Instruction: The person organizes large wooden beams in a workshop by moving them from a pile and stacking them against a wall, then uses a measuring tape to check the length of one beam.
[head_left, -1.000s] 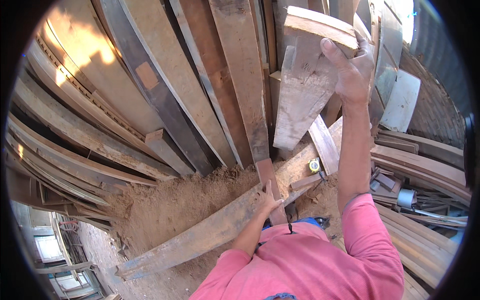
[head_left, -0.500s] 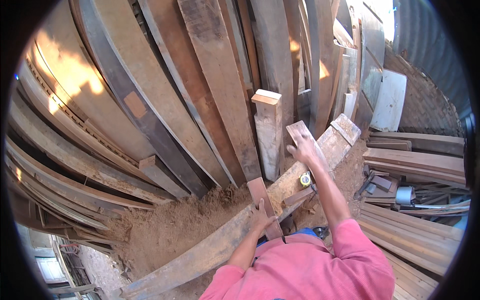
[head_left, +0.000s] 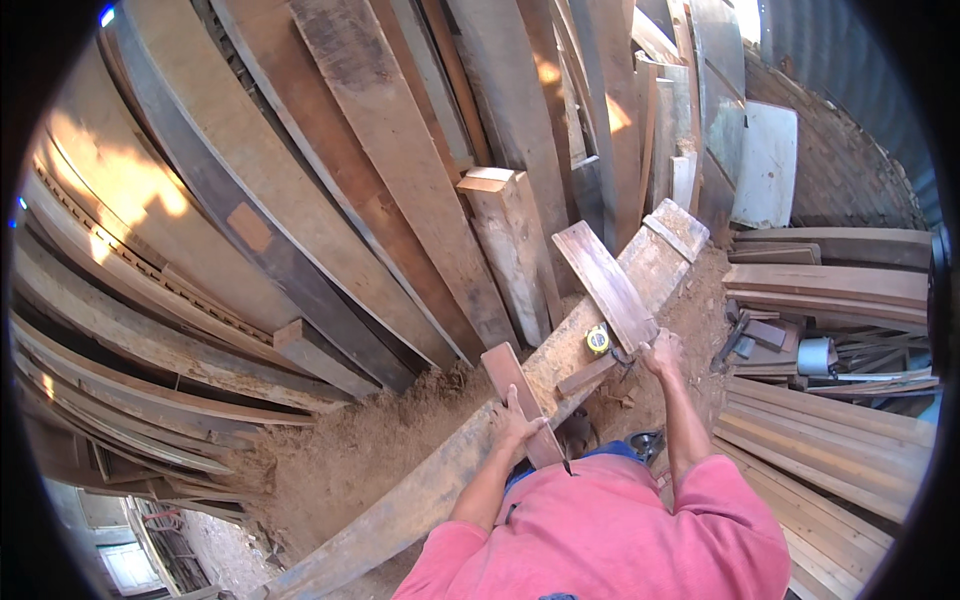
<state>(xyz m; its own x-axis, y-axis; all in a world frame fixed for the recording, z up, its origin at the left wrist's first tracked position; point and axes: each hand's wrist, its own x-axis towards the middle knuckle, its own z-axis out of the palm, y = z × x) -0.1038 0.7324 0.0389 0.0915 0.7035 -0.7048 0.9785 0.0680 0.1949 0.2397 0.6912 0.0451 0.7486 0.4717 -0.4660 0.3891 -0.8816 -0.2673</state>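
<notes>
Left hand: grip clasped around brown board
Right hand: grip clasping pale plank's near end
Tape: on beam, beside plank

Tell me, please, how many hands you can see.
2: the left hand is on the reddish-brown board, and the right hand is at the near end of the pale board. No others show.

Yellow tape measure: its face shows a dark marking, too small for me to make out.
Boards: I can read no lettering on them.
Other surfaces: no text legible to me.
</notes>
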